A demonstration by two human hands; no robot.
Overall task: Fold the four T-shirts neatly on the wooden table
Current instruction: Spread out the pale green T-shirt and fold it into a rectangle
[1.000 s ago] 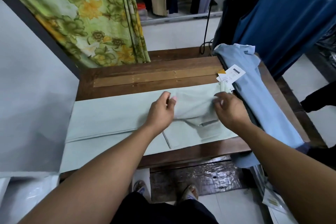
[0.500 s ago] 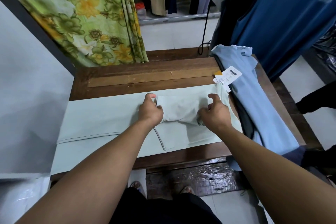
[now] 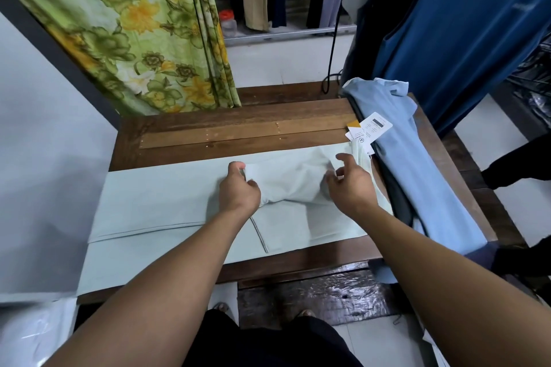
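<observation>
A pale green T-shirt (image 3: 167, 197) lies lengthwise across the wooden table (image 3: 238, 128), its right part folded back over itself. My left hand (image 3: 238, 191) grips the left end of that folded flap. Over the flap's right end, my right hand (image 3: 348, 188) hovers with thumb and fingers spread and loosely bent, holding nothing that I can see. A light blue T-shirt (image 3: 417, 176) lies along the table's right side on top of a dark garment (image 3: 396, 199). White paper tags (image 3: 371, 128) rest between the two shirts.
A green floral curtain (image 3: 134, 39) hangs at the table's back left. Dark blue clothing (image 3: 462, 24) hangs at the back right. A grey wall borders the left, with a white plastic bag (image 3: 29, 331) below it. Bare wood shows behind the green shirt.
Both hands drew the folded flap leftward over the shirt. My right hand, which gripped the flap half a second ago, has loosened and spread its fingers. My left hand keeps its grip.
</observation>
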